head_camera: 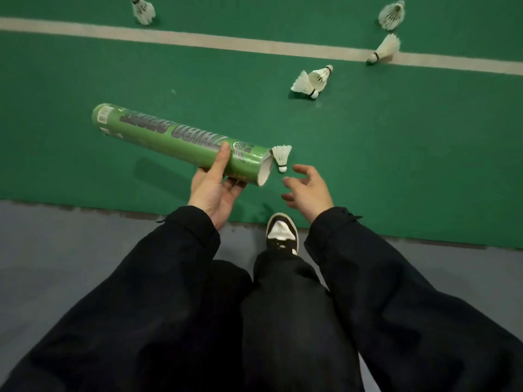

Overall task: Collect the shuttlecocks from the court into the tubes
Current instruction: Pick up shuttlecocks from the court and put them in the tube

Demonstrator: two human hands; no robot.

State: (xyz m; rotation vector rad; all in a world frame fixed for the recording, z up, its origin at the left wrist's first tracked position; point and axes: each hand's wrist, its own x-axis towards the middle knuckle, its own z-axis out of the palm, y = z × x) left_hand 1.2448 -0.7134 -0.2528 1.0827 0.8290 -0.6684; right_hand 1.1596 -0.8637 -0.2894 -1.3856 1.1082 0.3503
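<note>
Gripping the green tube (181,142) near its open end, our left hand (215,190) tilts it rightward. Our right hand (308,190) hangs spread and empty just below a shuttlecock (281,157) at the tube's mouth. Five more shuttlecocks lie scattered on the green court (396,137) beyond.

Indoor badminton court: green sports mat (396,165) with white boundary line (198,41), grey floor (70,244) at mat edge, feather shuttlecocks (311,80) scattered about, green shuttlecock tube (169,137) in hand.
</note>
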